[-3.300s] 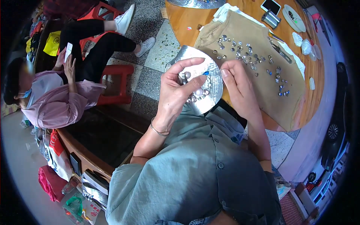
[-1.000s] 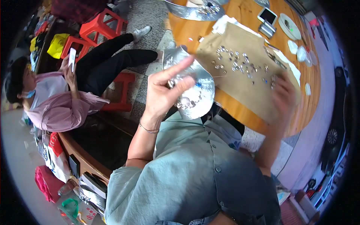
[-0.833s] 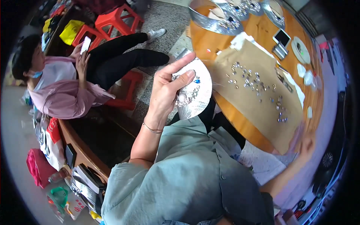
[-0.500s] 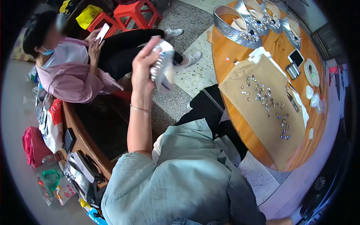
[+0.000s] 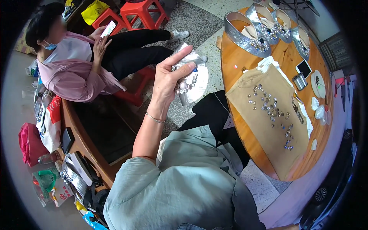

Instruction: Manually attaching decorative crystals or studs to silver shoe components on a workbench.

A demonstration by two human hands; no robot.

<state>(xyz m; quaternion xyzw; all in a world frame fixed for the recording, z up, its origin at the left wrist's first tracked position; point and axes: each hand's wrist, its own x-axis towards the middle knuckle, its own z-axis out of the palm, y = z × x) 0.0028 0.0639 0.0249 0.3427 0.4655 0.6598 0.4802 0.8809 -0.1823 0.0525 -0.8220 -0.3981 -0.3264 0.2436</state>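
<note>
My left hand (image 5: 170,78) is raised in front of me and grips a silver shoe upper (image 5: 193,74) studded with clear and blue gems. A thin bracelet circles that wrist. My right hand is out of view. To the right, a tan cloth (image 5: 272,122) lies on a round wooden table (image 5: 237,69) with several loose gems (image 5: 273,112) scattered over it. At the table's far edge stand several finished silver shoes (image 5: 264,28) with jewelled toes.
A seated person in a pink jacket (image 5: 71,67) holds a phone at the upper left, beside red plastic stools (image 5: 143,9). A phone (image 5: 304,68), a small metal tin and white dishes sit by the cloth. A dark wooden bench (image 5: 82,143) with bags lies at my left.
My view has swung left and the table has slid right. My right hand left the shoe upper and dropped out of sight. My left hand stayed up with the upper in it.
</note>
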